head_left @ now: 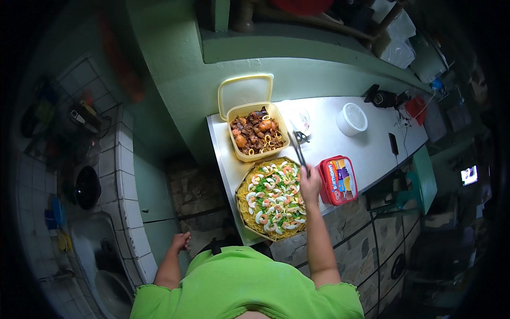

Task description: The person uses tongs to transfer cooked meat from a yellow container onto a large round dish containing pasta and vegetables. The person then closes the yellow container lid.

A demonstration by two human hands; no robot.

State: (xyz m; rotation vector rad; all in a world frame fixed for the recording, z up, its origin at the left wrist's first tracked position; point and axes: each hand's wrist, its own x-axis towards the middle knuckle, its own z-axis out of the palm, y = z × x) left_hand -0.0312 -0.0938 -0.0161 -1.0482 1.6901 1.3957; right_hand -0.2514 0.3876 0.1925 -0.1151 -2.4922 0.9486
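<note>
My right hand (pixel 311 186) is closed around slim dark tongs (pixel 299 151), held above the right edge of an octagonal tray of noodles (pixel 268 199). Shrimp, sliced boiled eggs and chopped greens cover the noodles. The tips of the tongs point away from me, beside a yellow plastic container (pixel 287 139) that holds dark cooked meat, several round orange-brown pieces and pale rings. Its lid (pixel 245 90) stands open against the wall. A red rectangular tub (pixel 340 181) sits just right of my right hand. Low at my left side, my left hand (pixel 180 241) hangs with curled fingers, nothing visible in it.
On the white table (pixel 332 109) stand a white round tub (pixel 352 119) and a dark phone (pixel 393 143); a small black item (pixel 302 137) lies near the tongs. A green chair (pixel 419 181) is by the table's right end. A tiled counter with a sink (pixel 95 234) lies left.
</note>
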